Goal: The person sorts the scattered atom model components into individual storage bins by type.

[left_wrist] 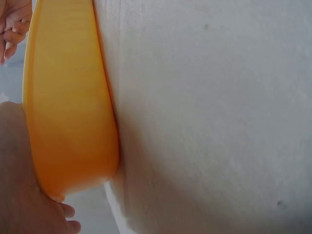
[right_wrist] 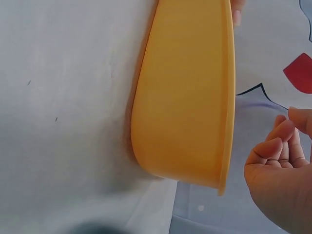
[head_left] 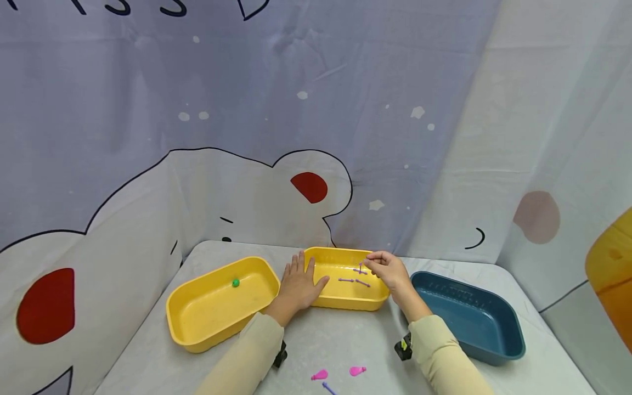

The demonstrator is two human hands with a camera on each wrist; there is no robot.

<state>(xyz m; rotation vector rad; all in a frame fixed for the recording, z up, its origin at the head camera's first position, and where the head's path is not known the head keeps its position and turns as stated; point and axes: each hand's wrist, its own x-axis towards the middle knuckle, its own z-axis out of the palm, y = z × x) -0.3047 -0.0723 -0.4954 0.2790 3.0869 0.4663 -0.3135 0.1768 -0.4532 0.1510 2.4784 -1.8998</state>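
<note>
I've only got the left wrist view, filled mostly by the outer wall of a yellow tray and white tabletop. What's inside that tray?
Observer: The head view shows small purple sticks lying on the floor of the yellow tray.
Operator: What's just to its left?
Observer: A second yellow tray, with one small round green piece in it.
Operator: Anything loose in front?
Observer: Two pink pieces and another purple stick lie on the table.

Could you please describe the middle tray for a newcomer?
On the table, between the left yellow tray and the blue tray, stands the yellow middle tray. The left hand touches its left end. Unlike the left tray, it holds purple sticks.
</note>
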